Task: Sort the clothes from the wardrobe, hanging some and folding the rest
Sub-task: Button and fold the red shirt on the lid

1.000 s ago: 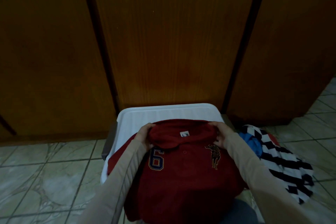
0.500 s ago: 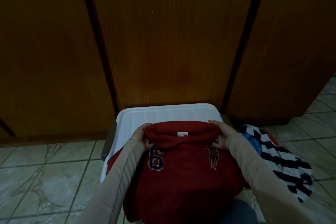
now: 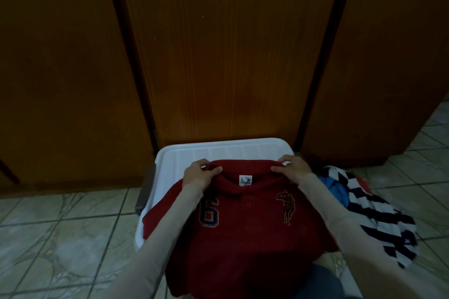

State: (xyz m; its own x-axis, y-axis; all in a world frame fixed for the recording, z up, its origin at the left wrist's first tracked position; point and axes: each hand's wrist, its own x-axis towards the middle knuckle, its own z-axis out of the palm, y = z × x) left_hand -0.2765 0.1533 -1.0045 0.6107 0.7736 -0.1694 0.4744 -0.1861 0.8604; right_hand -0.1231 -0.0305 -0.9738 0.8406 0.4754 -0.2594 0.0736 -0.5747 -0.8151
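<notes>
1. The floor is tiled, and wooden wardrobe doors stand closed behind.
2. A white plastic box stands on the floor against the doors.
3. The left hand pinches the left end of the collar of the red shirt, with curled fingers.
4. The red shirt lies front side up on the box.
5. The right hand pinches the right end of the collar.
6. A pile of clothes, striped and blue, lies on the floor beside the box.
</notes>
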